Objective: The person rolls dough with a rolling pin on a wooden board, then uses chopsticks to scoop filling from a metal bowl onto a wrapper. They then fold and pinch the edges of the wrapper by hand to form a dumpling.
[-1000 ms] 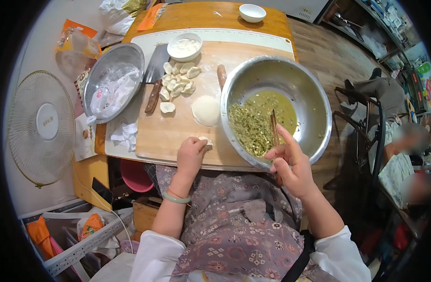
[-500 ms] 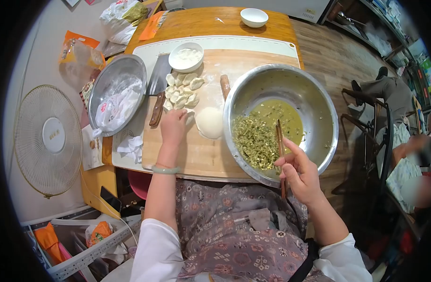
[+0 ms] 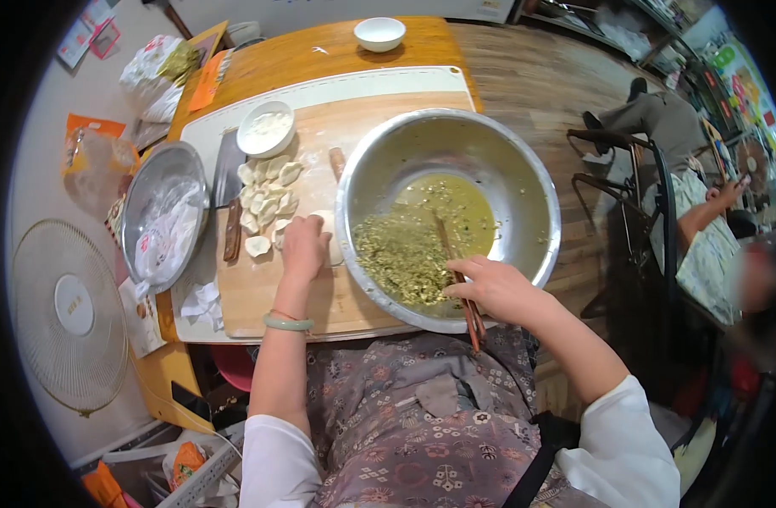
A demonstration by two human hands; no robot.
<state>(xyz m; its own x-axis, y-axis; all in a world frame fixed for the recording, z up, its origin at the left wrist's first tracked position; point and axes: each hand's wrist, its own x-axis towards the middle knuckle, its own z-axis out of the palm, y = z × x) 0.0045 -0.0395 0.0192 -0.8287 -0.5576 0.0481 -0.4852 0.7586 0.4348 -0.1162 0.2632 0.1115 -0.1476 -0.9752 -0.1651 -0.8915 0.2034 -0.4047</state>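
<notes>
Right hand (image 3: pixel 492 286) closed around chopsticks (image 3: pixel 446 243), tips in green filling (image 3: pixel 396 267) inside the steel bowl (image 3: pixel 523 182), left hand (image 3: pixel 306 245) half-curled at the dough wrapper (image 3: pixel 327 222), grip unclear, dough pieces (image 3: pixel 268 193) just beside it.

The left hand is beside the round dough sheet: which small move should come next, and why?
Probably the left hand should lift the dough sheet: its fingers are beside it, while the right hand holds chopsticks at the chopped filling.

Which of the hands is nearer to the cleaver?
Left: the left hand is just right of the cleaver, beside the dough pieces; the right hand is farther right, at the large metal bowl, holding chopsticks.
</notes>
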